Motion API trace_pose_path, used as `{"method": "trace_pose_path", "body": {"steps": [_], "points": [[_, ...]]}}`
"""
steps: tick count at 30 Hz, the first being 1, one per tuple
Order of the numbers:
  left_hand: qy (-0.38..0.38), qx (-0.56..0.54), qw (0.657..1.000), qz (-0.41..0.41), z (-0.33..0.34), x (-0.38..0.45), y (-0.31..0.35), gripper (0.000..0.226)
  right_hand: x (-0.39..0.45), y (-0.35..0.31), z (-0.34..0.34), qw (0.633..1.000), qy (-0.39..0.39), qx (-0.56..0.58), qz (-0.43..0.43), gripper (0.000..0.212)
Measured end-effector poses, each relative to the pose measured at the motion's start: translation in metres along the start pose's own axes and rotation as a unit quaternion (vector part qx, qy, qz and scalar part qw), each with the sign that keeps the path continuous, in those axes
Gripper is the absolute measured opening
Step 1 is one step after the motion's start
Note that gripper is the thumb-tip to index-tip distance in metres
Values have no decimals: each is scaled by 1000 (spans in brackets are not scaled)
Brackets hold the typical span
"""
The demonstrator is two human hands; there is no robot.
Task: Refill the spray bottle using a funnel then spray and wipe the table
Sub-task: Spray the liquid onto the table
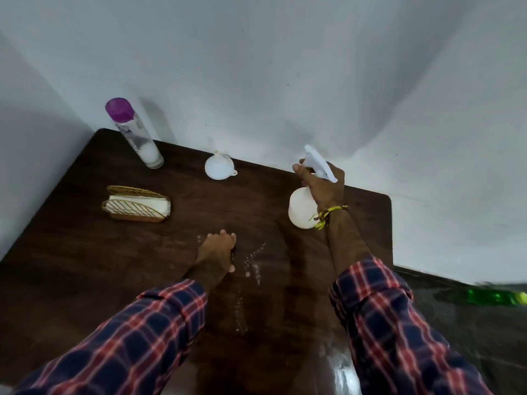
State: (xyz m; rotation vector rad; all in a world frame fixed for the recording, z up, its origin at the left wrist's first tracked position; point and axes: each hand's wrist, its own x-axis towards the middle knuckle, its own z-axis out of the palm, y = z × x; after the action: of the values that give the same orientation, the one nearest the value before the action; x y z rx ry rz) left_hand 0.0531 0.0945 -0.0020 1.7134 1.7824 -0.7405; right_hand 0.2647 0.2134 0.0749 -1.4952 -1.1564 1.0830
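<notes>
One clear bottle (134, 135), purple cap, near-empty; right hand (322, 183) grips spray bottle (302, 208).

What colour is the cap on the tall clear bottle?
Purple; the cap on the tall clear bottle shows best in the head view.

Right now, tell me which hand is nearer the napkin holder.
Left. The left hand rests on the table just right of the napkin holder. The right hand grips the spray bottle farther right.

Right hand (322, 186) raised with fingers curled closed; left hand (218, 250) pressed down, fingers bent.
</notes>
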Motion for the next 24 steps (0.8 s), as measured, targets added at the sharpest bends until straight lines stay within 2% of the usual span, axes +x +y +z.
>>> {"method": "trace_pose_path", "body": {"steps": [2, 4, 9, 12, 14, 18, 24], "points": [[-10, -14, 1000, -2, 5, 5, -4, 99, 18, 10, 6, 999, -32, -32, -17, 31], [-18, -19, 1000, 1, 6, 5, -6, 99, 28, 22, 8, 998, -31, -55, -19, 41], [-37, -18, 999, 5, 2, 5, -4, 98, 17, 47, 14, 987, 150, -54, -19, 54], [-56, -19, 998, 2, 0, 5, -4, 99, 16, 49, 15, 982, 183, -31, -45, 46], [-60, -18, 998, 0, 0, 5, -4, 99, 20, 45, 10, 984, 170, -33, -47, 40], [-61, -15, 998, 1, -2, 4, -4, 99, 29, 45, -5, 991, 90, -71, -64, 29], [-63, -15, 998, -3, -1, 5, -4, 98, 45, 44, -20, 992, -1, -89, -84, 29]]}}
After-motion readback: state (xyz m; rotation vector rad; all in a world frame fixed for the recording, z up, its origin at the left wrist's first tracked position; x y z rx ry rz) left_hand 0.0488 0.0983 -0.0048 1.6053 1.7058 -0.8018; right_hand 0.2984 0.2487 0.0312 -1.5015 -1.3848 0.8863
